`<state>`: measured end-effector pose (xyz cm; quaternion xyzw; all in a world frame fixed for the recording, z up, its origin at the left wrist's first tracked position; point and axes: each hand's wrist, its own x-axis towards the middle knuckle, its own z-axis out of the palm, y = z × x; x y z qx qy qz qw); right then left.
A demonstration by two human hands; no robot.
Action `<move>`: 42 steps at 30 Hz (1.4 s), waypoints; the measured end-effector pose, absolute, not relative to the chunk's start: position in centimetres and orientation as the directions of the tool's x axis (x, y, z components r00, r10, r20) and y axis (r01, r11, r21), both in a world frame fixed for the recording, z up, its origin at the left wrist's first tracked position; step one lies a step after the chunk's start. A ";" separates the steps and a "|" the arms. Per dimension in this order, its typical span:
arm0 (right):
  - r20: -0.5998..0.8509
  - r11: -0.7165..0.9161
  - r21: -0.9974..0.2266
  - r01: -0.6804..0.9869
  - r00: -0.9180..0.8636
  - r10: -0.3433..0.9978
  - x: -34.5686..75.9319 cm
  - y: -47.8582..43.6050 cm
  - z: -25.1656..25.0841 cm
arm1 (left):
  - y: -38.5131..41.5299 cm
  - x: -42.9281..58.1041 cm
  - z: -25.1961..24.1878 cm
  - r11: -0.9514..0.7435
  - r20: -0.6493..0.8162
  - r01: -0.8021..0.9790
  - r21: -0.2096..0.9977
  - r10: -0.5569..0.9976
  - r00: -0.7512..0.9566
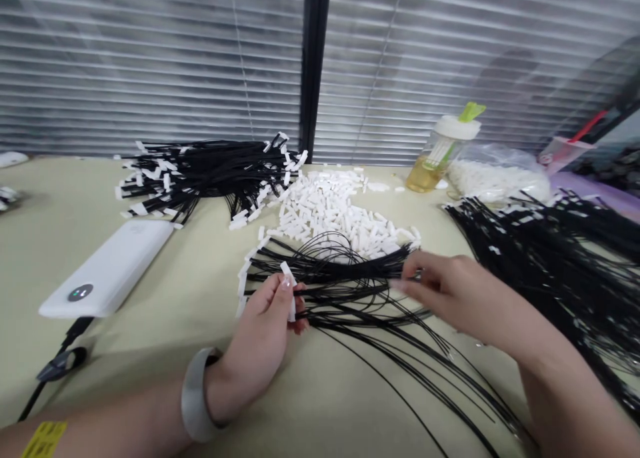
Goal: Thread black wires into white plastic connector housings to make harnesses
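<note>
White clip (290, 291) pinched by L hand (263, 338); R hand (450, 295) on cords (350, 288).

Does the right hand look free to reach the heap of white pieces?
Probably yes: the right hand lies just short of the heap of white pieces, with only flat black cords between.

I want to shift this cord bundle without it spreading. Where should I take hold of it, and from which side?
Probably best to take the cord bundle at its tightest stretch, just by the right hand, coming from above on the near side. Leftward the tagged ends fan apart, and the tails splay toward the lower right.
</note>
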<state>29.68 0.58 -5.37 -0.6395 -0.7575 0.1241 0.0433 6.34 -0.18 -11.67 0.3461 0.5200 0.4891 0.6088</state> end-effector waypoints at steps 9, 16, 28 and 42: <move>0.102 -0.085 -0.357 0.930 0.129 0.986 30.2 0.9 -4.6 | -0.2 6.4 -11.6 0.297 -0.311 -0.275 0.915 0.950 -0.009; 0.501 0.324 -0.852 0.410 0.464 0.731 29.4 0.5 -4.2 | -0.4 6.3 -11.8 0.258 -0.252 -0.170 0.951 0.966 0.058; 0.162 0.331 -0.631 0.701 -0.298 0.941 25.1 -1.9 -6.4 | -1.5 6.6 -10.3 0.246 -0.251 0.050 0.968 0.952 0.177; 0.088 0.440 -0.614 0.656 -0.496 0.864 23.8 -1.7 -6.8 | -2.0 6.2 -11.0 0.075 -0.132 0.186 0.980 0.940 0.314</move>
